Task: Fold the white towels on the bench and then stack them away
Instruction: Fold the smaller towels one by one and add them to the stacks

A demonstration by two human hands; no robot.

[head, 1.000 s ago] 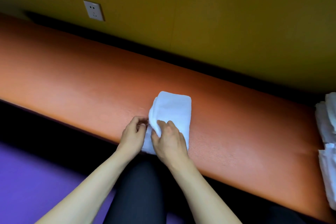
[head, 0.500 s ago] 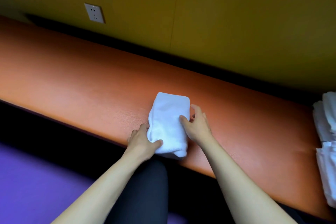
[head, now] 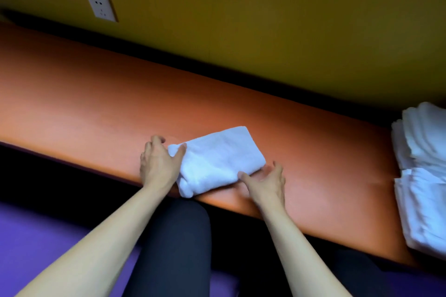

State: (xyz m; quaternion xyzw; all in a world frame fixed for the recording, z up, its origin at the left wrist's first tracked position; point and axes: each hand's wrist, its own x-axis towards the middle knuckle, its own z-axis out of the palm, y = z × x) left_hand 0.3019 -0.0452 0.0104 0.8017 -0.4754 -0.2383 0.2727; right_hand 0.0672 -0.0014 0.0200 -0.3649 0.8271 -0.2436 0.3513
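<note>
A folded white towel [head: 217,159] lies slanted on the orange bench [head: 84,108], near its front edge. My left hand [head: 158,164] grips the towel's left end, thumb on top and fingers spread on the bench behind it. My right hand [head: 266,181] rests at the towel's near right corner, fingers apart, with its thumb touching the towel's edge. At the right end of the bench sits a pile of folded white towels [head: 420,142], and more white towels [head: 424,210] lie in front of it.
A yellow wall with a white socket [head: 101,7] runs behind the bench. My dark-clothed knee [head: 173,243] is just below the bench's front edge, over a purple floor [head: 36,231].
The towel has turned from lying lengthwise away from me to slanting across the bench. My left hand moved up to its left end, and my right hand dropped to its near right corner.
</note>
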